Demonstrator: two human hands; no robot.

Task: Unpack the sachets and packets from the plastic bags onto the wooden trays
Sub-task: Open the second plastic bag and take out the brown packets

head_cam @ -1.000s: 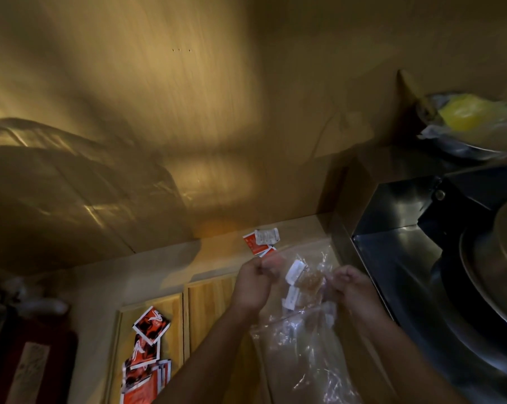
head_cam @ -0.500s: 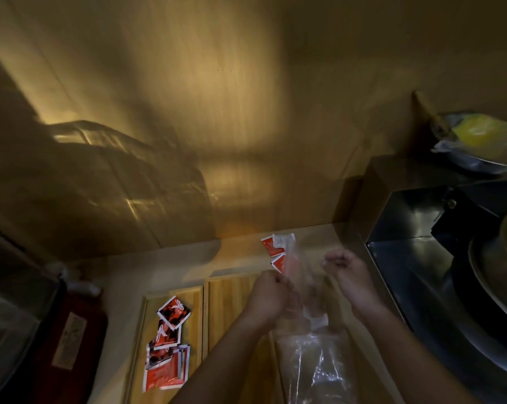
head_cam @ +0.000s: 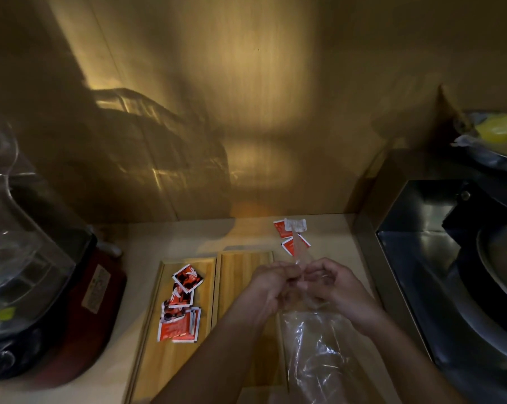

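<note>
A clear plastic bag [head_cam: 316, 351] hangs below my hands over the counter. My left hand [head_cam: 271, 282] and my right hand [head_cam: 334, 287] are pinched together on the bag's top, with a thin strip of plastic rising between them. Two wooden trays lie side by side: the left tray [head_cam: 156, 354] holds several red sachets [head_cam: 181, 304], the right tray [head_cam: 240, 272] is bare where it shows. A few red and white sachets [head_cam: 290, 233] lie on the counter beyond my hands. What the bag holds is hard to make out.
A blender with a clear jug and red base [head_cam: 36, 281] stands at the left. A steel appliance [head_cam: 450, 272] fills the right side, with a bowl holding something yellow [head_cam: 497, 132] on top. A wooden wall [head_cam: 217, 112] closes the back.
My hands have come together on the top of the bag; a second ago they were apart, holding it open with white sachets showing. The camera has tilted down and right.
</note>
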